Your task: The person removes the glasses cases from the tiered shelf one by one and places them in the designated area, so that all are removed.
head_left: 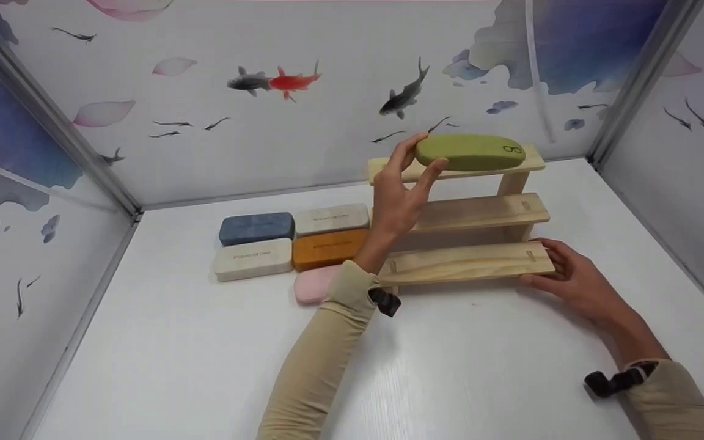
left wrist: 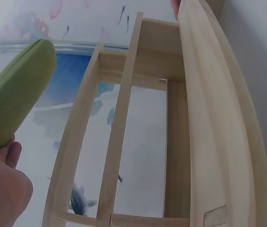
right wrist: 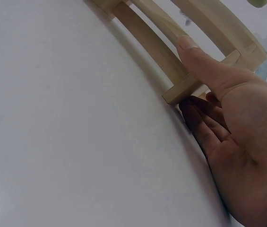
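Note:
A green glasses case (head_left: 473, 153) with a small spectacles print is gripped at its left end by my left hand (head_left: 396, 201), thumb in front and fingers behind. It is held level at the top board of a three-step wooden rack (head_left: 468, 264); whether it touches the board I cannot tell. In the left wrist view the case (left wrist: 24, 90) appears apart from the rack's boards (left wrist: 223, 118). My right hand (head_left: 584, 284) holds the right end of the lowest step. Seen from the right wrist, the thumb (right wrist: 190, 45) lies over the wood and the fingers reach beneath.
Left of the rack lie a blue case (head_left: 257, 228), a pale grey case (head_left: 332, 219), a cream case (head_left: 254, 258) and an orange case (head_left: 327, 249), close together. A pink case (head_left: 314, 285) is partly covered by my left sleeve. Printed panels enclose the white table (head_left: 450, 379).

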`<action>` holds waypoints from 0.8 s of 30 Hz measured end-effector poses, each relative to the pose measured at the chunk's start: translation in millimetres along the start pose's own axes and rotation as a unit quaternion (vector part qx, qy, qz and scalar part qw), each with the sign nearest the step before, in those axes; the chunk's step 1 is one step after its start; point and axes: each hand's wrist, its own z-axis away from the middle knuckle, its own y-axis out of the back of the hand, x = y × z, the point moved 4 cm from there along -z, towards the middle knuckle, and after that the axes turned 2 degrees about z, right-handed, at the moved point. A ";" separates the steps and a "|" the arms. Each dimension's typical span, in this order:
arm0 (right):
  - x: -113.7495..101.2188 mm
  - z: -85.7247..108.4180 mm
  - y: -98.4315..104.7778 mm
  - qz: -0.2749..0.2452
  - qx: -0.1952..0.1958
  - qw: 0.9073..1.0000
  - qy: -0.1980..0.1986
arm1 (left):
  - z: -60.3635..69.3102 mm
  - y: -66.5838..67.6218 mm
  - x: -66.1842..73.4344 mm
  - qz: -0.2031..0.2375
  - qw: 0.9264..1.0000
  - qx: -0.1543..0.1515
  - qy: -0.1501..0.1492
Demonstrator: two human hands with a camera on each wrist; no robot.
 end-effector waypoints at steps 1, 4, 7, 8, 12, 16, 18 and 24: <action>-0.3 0.1 -0.2 -0.002 0.000 1.000 -0.001 | 1.4 2.1 1.0 0.001 1.000 0.001 -0.004; -0.7 0.0 -0.5 -0.001 -0.002 1.000 -0.002 | 6.2 8.3 3.3 0.001 1.000 0.009 -0.016; -1.2 0.0 -0.3 0.003 0.002 1.000 -0.001 | 11.7 14.0 4.0 -0.002 1.000 0.013 -0.026; -1.2 -0.1 -0.1 0.004 0.003 1.000 0.000 | 13.8 15.9 3.6 -0.004 1.000 0.014 -0.027; -1.5 0.4 1.2 0.000 0.006 1.000 0.003 | 22.4 23.0 1.9 -0.004 1.000 0.017 -0.024; -0.4 1.2 2.3 0.000 0.007 1.000 0.005 | 29.2 31.0 0.2 -0.001 0.999 0.026 -0.020; 0.7 1.0 2.4 0.004 0.007 1.000 0.003 | 32.3 35.6 0.1 0.008 0.999 0.026 -0.021; 2.0 -1.9 1.4 0.014 0.005 1.000 0.001 | 45.8 54.5 -1.1 0.023 0.999 0.020 -0.024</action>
